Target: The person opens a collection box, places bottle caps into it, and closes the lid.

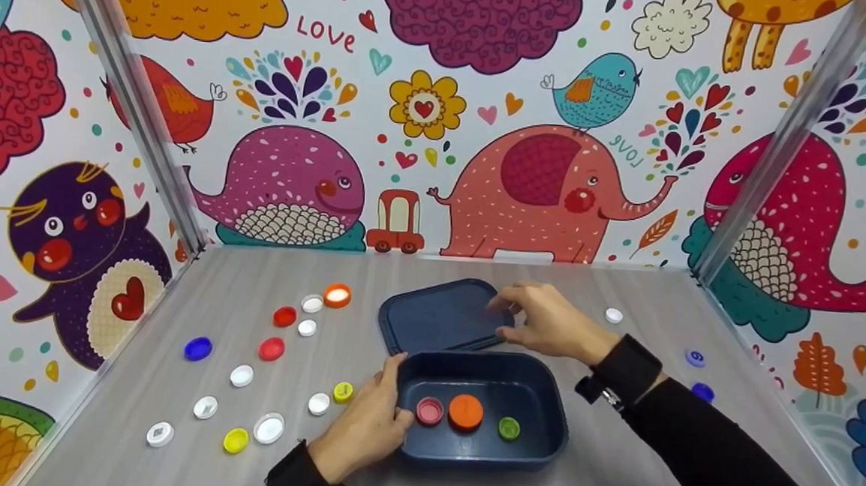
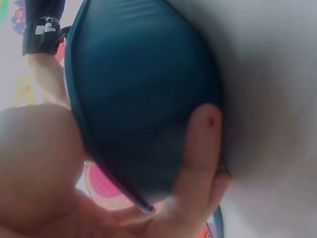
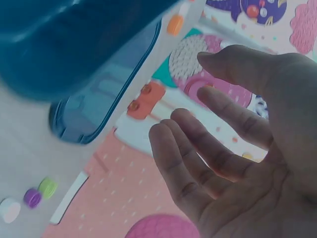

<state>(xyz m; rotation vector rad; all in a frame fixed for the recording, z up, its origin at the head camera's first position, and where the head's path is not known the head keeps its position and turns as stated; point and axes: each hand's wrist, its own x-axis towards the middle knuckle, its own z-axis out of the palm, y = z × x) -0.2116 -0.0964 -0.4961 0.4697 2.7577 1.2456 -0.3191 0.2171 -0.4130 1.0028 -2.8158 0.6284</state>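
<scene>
A dark blue plastic box (image 1: 476, 457) sits on the table with its inside facing up. In it lie a pink cap (image 1: 429, 411), an orange cap (image 1: 465, 412) and a green cap (image 1: 509, 428). My left hand (image 1: 368, 419) grips the box's left end; in the left wrist view a finger lies along the outer wall (image 2: 143, 94). Behind the box lies its flat blue lid (image 1: 432, 314). Over the lid's right end is my right hand (image 1: 548, 321), fingers loosely bent, and the right wrist view shows nothing between them.
Left of the box are scattered several bottle caps, among them a blue cap (image 1: 198, 348), a red cap (image 1: 271, 349) and a yellow cap (image 1: 236, 440). At right lie a white cap (image 1: 613, 315) and a dark blue cap (image 1: 702, 392). Printed panels (image 1: 423, 160) wall the table.
</scene>
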